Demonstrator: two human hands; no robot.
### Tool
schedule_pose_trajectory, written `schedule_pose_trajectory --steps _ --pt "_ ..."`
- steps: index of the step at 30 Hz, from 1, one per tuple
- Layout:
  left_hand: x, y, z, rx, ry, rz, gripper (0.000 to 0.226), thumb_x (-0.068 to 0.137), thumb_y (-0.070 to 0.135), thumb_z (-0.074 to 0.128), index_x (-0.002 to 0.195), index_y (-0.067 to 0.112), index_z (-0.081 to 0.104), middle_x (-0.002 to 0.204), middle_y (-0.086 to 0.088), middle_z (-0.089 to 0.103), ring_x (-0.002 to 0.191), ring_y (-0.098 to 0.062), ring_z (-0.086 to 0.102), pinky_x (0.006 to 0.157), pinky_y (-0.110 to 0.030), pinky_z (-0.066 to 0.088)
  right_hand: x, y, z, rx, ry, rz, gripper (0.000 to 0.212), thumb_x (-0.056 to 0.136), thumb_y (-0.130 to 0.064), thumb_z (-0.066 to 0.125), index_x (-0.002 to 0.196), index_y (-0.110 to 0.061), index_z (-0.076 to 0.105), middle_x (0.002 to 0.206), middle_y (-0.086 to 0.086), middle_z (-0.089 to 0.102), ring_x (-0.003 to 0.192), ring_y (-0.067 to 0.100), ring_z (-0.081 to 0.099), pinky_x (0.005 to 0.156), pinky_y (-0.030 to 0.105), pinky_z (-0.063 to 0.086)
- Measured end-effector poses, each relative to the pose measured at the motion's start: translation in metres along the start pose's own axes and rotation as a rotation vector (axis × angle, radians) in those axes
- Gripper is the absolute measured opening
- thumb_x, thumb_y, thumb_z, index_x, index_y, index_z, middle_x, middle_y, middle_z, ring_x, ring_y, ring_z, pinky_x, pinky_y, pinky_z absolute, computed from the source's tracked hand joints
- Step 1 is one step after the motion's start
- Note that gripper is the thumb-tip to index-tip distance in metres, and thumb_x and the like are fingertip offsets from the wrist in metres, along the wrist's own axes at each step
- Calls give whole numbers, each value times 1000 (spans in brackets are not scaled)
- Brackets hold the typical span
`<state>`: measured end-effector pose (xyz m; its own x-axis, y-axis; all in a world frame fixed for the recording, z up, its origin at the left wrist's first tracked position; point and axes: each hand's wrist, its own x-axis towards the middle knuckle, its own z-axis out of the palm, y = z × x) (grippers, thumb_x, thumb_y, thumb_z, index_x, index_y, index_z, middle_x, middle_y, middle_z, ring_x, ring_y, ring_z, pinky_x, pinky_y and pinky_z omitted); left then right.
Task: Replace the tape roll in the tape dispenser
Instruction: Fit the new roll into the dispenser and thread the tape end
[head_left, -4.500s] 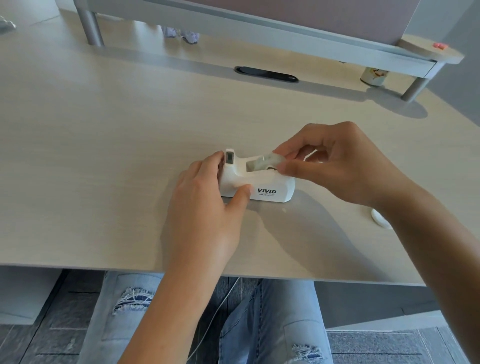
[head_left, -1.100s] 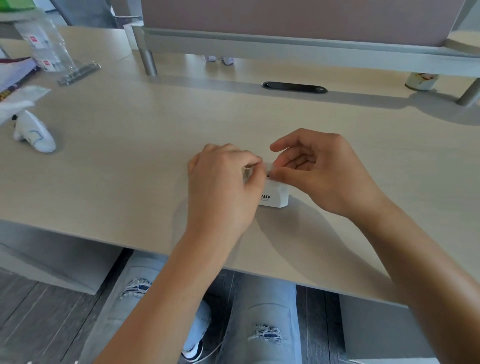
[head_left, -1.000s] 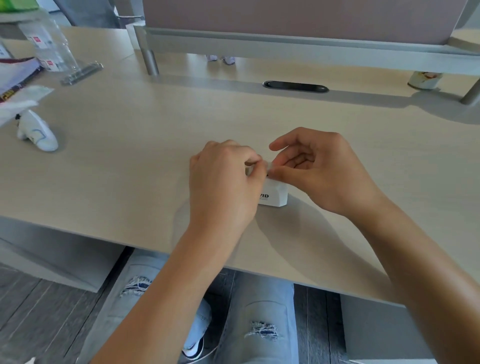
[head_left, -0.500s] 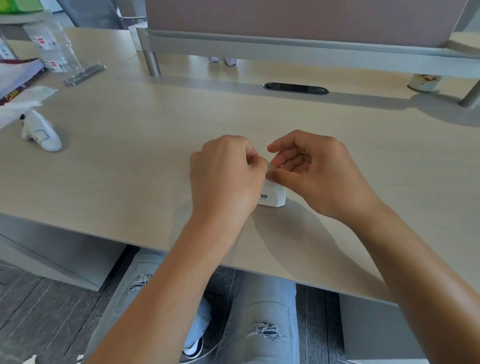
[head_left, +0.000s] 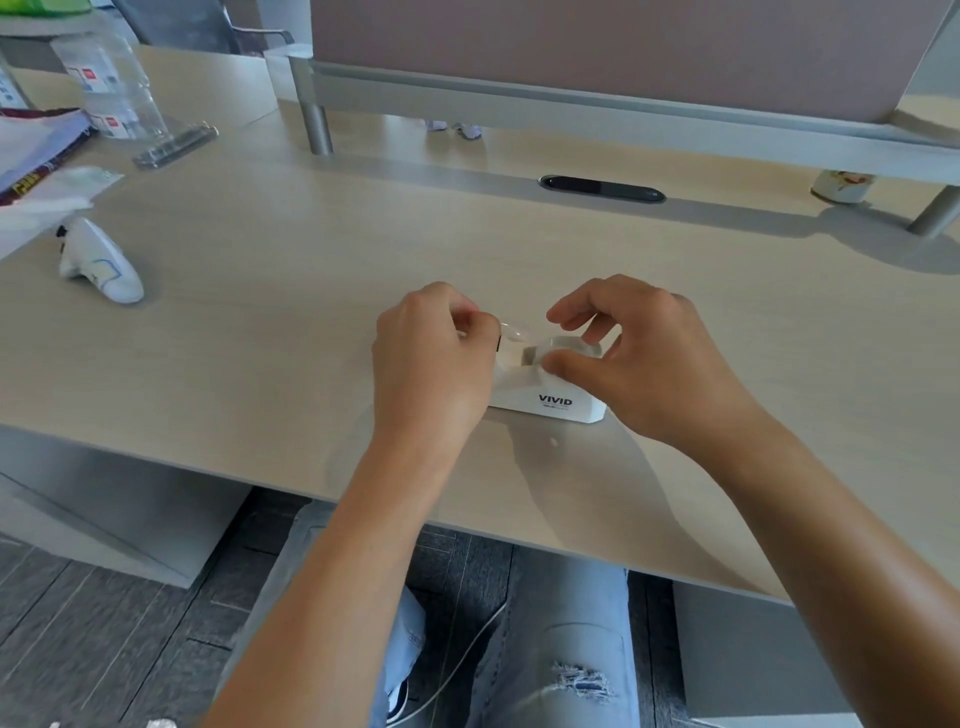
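Both hands are working over a small white tape dispenser (head_left: 545, 387) that is sitting on the tabletop (head_left: 311, 291), near its front edge and roughly midway along it. The person's left hand (head_left: 431, 374) is curling closed at the dispenser's left end, where the cutter sits, its fingertips pinching what looks like a loose tongue of clear tape (head_left: 511, 330) just above that end. The right hand (head_left: 639, 364) is hovering over the right end, thumb and forefinger narrowed around the tape roll (head_left: 569, 347) in its well; whether they are actually gripping it cannot be told. The dispenser's long axis is running left to right, parallel to the front edge, with its "VIVID" side facing the person. So the roll lies directly under the right hand, and the cutter directly beside the left. Much is hidden: the left hand is covering the cutter end, the roll is barely showing between the fingers, and the clear tape is hard to make out. A white handheld device (head_left: 101, 262) is lying well apart, towards the left edge.
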<state>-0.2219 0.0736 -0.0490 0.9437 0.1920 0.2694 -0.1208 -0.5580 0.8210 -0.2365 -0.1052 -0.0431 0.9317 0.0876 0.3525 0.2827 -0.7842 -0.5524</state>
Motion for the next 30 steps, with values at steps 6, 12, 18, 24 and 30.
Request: schedule_pose_trajectory --steps 6,12,18,24,30 --pt "10 -22 -3 -304 -76 -195 16 81 18 59 74 14 72 76 -7 76 76 -31 79 72 -49 66 2 -12 7 -49 -25 30 28 82 -35 83 107 -26 75 101 -8 69 87 10 63 74 19 48" --pt "15 -27 -12 -599 -149 -397 19 98 4 52 85 3 65 82 -11 69 73 -29 81 60 -33 65 8 -19 13 -60 8 78 22 90 -41 75 105 -26 76 99 -9 71 90 11 66 73 15 46" --pt "18 -34 -15 -733 -155 -465 14 102 5 46 93 3 57 85 -16 68 78 -38 81 68 -41 68 15 -21 24 -20 42 154 15 94 -39 70 96 -25 78 94 -10 74 92 13 68 74 21 48" --pt "20 -43 -16 -804 -187 -510 11 102 4 48 96 4 57 90 -20 69 80 -40 81 72 -41 68 23 -25 37 80 23 265 17 88 -42 77 85 -25 79 84 -10 78 88 8 71 72 19 53" --pt "19 -51 -18 -785 -243 -541 13 103 6 50 95 2 59 90 -21 69 78 -40 80 67 -39 68 25 -24 39 50 29 283 26 81 -47 84 93 -25 78 88 -8 77 87 8 71 74 22 57"
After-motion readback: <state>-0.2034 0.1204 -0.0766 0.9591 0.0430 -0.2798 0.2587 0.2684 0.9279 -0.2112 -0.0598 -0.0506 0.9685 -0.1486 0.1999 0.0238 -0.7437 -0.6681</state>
